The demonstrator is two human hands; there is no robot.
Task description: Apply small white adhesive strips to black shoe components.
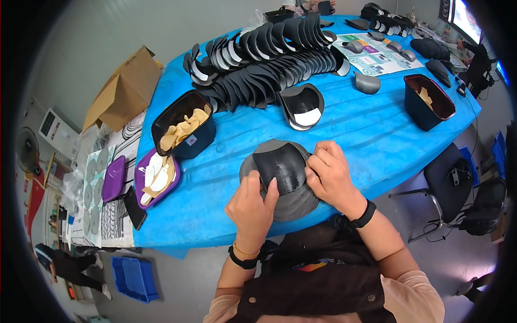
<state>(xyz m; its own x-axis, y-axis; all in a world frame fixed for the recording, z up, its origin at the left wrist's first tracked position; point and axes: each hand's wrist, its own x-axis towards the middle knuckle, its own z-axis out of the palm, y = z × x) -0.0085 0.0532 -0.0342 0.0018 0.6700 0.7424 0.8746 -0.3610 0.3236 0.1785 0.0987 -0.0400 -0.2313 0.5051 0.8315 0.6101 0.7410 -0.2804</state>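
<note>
Near the table's front edge lies a round dark grey domed piece (291, 210). On top of it is a curved black panel (281, 168) with a smooth, slightly scuffed middle. My left hand (252, 207) is closed at the panel's lower left edge, thumb and forefinger close together on it. At the right edge my right hand (329, 173) has its fingers curled in and pressed to the rim. Its fingertips are partly hidden, and I cannot tell whether it also grips the grey piece. Just beyond stand nested curved black pieces (303, 99) with a white patch inside.
Long rows of curved black pieces (253, 78) fill the table's far side. A black bin (200, 129) with tan scraps and a purple tray (144, 167) with white pieces stand left. Another dark bin (425, 110) is at right. A phone (134, 209) lies by the left edge.
</note>
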